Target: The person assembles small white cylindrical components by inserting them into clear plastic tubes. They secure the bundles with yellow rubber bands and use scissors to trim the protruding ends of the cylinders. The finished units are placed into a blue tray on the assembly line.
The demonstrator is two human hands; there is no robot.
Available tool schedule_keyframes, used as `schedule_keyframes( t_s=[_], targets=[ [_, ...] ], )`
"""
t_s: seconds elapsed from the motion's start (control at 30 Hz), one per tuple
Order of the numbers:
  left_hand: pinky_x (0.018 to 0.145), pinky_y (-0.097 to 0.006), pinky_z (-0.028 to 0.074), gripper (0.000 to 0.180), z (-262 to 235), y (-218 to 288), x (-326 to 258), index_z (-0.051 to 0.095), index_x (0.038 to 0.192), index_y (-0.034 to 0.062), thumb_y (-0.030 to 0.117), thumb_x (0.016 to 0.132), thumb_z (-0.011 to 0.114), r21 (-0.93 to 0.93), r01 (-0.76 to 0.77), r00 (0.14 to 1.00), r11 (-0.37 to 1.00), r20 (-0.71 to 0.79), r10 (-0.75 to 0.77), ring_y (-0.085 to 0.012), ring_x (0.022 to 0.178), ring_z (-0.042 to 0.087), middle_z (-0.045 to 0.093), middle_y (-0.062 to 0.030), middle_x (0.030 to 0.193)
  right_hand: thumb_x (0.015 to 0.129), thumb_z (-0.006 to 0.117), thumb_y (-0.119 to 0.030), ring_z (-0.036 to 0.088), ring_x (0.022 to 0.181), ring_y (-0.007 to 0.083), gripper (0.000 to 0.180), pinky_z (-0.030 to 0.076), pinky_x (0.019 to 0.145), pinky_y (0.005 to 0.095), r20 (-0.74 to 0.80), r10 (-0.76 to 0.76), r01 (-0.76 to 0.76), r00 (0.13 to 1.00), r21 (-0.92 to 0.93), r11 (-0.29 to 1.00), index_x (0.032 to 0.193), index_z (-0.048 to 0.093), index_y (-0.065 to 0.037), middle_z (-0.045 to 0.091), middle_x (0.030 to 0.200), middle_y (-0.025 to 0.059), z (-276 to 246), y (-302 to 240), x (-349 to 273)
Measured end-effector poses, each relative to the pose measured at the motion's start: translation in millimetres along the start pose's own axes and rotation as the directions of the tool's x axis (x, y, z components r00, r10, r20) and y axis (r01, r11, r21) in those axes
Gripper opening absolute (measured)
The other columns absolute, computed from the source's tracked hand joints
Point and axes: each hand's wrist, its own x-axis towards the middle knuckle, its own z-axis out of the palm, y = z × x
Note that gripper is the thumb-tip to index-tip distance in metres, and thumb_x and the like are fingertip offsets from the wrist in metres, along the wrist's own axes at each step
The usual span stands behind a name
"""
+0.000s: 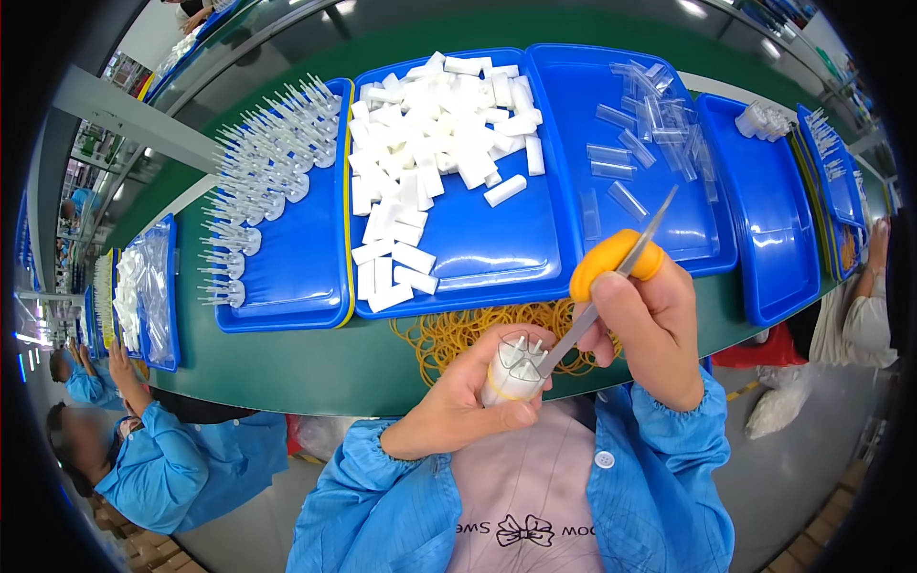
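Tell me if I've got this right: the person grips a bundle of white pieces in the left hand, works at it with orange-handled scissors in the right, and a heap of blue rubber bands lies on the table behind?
Nearly. The head view shows the rubber bands are yellow, not blue. The rest holds: the left hand grips the bundle of white pieces, and the right hand works at it with orange-handled scissors.

We note glossy blue plastic trays (pixel 287 296), matt white plastic blocks (pixel 430 124), clear glossy plastic sleeves (pixel 630 143), smooth matt green desk (pixel 315 368), yellow rubber bands (pixel 458 334), scissors (pixel 611 272) with grey metal blades and smooth orange plastic handle, blue cloth sleeves (pixel 373 506).
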Motion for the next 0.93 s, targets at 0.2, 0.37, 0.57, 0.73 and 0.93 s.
schedule_keyframes(
  t_s=[0.2,0.37,0.57,0.73,0.93],
  targets=[
    [0.086,-0.027,0.043,0.064,-2.8,0.8,-0.1,0.033,0.133,0.0029,0.02,0.083,0.068,0.036,0.036,0.999,0.999,-0.014,-0.036,-0.011,0.1,0.051,0.051,-0.0052,0.111,0.088,0.055,-0.011,0.061,0.055,0.0122,0.017,0.046,0.049,0.0253,0.243,0.018,0.027,0.97,-0.18,0.983,0.093,0.06,0.004,0.061,0.065,0.0079,1.9,1.1,5.4],
    [0.077,-0.026,0.046,0.067,-0.1,-0.7,4.0,0.032,0.132,0.0022,0.014,0.079,0.07,0.077,-0.024,0.993,0.997,-0.111,0.033,-0.0119,0.09,0.054,0.054,-0.006,0.106,0.09,0.052,-0.01,0.059,0.054,0.0111,0.017,0.045,0.049,0.025,0.113,-0.169,0.196,0.979,-0.312,0.93,0.09,0.062,0.003,0.061,0.064,0.0069,5.5,8.3,-1.7],
    [0.094,-0.029,0.038,0.056,0.8,4.0,8.5,0.039,0.129,0.0007,0.01,0.081,0.067,0.309,-0.073,0.989,0.948,-0.102,0.109,-0.0156,0.11,0.047,0.049,-0.0078,0.118,0.089,0.052,-0.006,0.059,0.056,0.0108,0.014,0.044,0.05,0.0245,0.02,-0.12,0.121,0.993,-0.17,0.978,0.089,0.062,0.003,0.06,0.065,0.007,9.4,5.2,-4.3],
    [0.089,-0.028,0.042,0.064,-4.3,-1.0,10.6,0.035,0.132,0.0006,0.015,0.08,0.07,0.288,-0.06,0.991,0.956,-0.101,0.093,-0.0136,0.104,0.051,0.051,-0.0074,0.116,0.089,0.052,-0.007,0.059,0.055,0.0122,0.014,0.044,0.05,0.025,0.086,-0.138,0.155,0.987,-0.255,0.954,0.09,0.062,0.003,0.061,0.067,0.008,14.4,10.7,-2.9],
    [0.094,-0.03,0.038,0.056,-2.7,1.0,10.1,0.039,0.129,0.0037,0.017,0.083,0.067,0.39,-0.077,0.982,0.918,-0.13,0.138,-0.0172,0.11,0.047,0.049,-0.0094,0.119,0.088,0.055,-0.009,0.061,0.057,0.0186,0.015,0.046,0.052,0.0268,0.134,-0.234,0.267,0.963,-0.381,0.885,0.093,0.063,0.001,0.064,0.071,0.0091,13.4,17.8,-1.9]
  ],
)
